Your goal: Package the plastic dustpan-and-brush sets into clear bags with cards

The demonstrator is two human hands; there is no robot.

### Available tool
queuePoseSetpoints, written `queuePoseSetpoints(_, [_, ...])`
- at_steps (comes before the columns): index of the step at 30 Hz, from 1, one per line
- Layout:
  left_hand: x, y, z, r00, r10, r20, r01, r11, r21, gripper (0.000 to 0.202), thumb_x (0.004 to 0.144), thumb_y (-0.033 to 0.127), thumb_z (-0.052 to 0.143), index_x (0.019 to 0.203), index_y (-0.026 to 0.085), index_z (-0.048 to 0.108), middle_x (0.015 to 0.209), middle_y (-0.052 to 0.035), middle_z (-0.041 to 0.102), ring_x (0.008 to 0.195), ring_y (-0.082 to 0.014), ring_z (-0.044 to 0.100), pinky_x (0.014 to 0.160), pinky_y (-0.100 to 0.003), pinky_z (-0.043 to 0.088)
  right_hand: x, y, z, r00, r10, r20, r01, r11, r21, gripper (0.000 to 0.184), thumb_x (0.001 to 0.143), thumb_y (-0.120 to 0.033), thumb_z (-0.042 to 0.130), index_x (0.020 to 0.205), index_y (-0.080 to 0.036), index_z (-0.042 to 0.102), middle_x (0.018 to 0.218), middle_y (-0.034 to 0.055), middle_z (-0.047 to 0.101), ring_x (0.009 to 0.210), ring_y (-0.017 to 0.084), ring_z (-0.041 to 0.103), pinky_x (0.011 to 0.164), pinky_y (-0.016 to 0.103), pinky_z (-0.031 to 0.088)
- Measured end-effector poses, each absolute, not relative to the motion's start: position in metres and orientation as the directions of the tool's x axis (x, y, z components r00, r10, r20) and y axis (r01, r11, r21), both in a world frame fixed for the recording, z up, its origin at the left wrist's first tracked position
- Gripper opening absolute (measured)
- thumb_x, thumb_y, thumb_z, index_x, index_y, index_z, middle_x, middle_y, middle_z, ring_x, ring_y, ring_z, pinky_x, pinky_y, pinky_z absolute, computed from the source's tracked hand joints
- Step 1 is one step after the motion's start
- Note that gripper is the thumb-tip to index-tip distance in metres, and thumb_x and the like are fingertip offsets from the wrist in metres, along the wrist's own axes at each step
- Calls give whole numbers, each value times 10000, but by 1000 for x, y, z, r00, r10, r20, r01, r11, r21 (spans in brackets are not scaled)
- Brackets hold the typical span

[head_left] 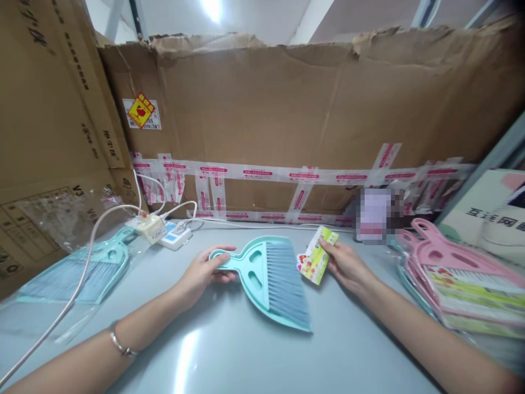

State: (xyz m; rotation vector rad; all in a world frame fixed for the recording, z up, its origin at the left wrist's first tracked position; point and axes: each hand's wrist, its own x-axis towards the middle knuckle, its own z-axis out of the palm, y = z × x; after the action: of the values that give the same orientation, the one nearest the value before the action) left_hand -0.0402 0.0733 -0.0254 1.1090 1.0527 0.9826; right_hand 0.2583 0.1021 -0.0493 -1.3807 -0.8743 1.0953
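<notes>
My left hand is closed around the handle of a turquoise dustpan and brush set. The brush's blue-grey bristles lie over the pan and point to the right. Pinched in my right hand is a yellow-green printed card with red pictures along its left edge. The card is tilted, just right of the bristles, and looks apart from them.
A bagged turquoise set lies at the left, with a white cable across it. Power plugs stand behind. Pink dustpan sets are stacked at the right, near a blurred-out object. Cardboard walls the back.
</notes>
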Motion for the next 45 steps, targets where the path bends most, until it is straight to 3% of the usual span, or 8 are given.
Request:
queuePoseSetpoints(6, [-46,72,-21,222,968,-117,-60,133,989,368,749,361,641,1042,157,552,661,-15,666,568,-130,647,571,-208,526,270,115,-31,407,875,262,327,128,-936,276,666,-233,694,878,-200,519,921,60,570,920,227,539,840,395,428])
queuePoseSetpoints(9, [-42,70,-19,235,963,-131,-48,146,988,336,738,379,652,978,161,567,670,-10,666,584,-138,658,599,-223,536,225,87,-15,-140,826,546,632,499,-593,131,775,-315,607,834,-206,565,875,46,530,858,201,517,809,372,420])
queuePoseSetpoints(12, [-39,66,-16,249,963,-107,-74,129,989,299,732,384,660,922,168,578,726,0,662,606,-144,666,638,-252,548,182,63,-1,-492,790,367,655,613,-441,235,771,-332,629,973,-221,581,926,43,518,894,199,509,805,363,417])
queuePoseSetpoints(21, [-48,54,-3,416,885,209,-28,-218,976,405,631,413,745,954,219,597,888,-36,653,776,-206,660,798,-401,530,167,64,20,-610,731,305,609,679,-410,119,720,-144,605,834,-167,581,836,26,507,787,164,482,709,296,403])
queuePoseSetpoints(25, [-46,46,2,419,671,612,226,-730,645,317,680,323,728,958,209,627,1044,-96,646,1027,-257,589,949,-424,444,162,53,27,-655,666,356,447,722,-529,91,732,-103,589,787,-169,559,756,-7,485,702,119,472,649,237,402])
queuePoseSetpoints(31, [-58,43,3,263,469,843,398,-849,349,190,751,183,660,928,198,591,862,-34,669,804,-175,653,744,-289,536,171,50,41,-535,580,615,464,810,-359,65,767,-99,535,767,-164,535,741,14,509,678,127,493,613,245,419])
queuePoseSetpoints(37, [-85,56,21,439,410,800,337,-900,276,153,757,102,622,869,199,582,790,-17,677,808,-184,666,746,-305,552,205,65,48,-549,465,694,544,829,-126,170,857,-150,454,972,-189,573,874,63,559,733,141,538,638,267,448])
queuePoseSetpoints(45, [-104,60,9,679,572,460,646,-764,-3,337,764,64,380,858,210,670,947,-84,707,842,-192,667,739,-277,520,224,76,0,-924,287,254,373,823,428,345,839,-2,343,986,-178,601,782,63,596,630,153,478,585,294,356])
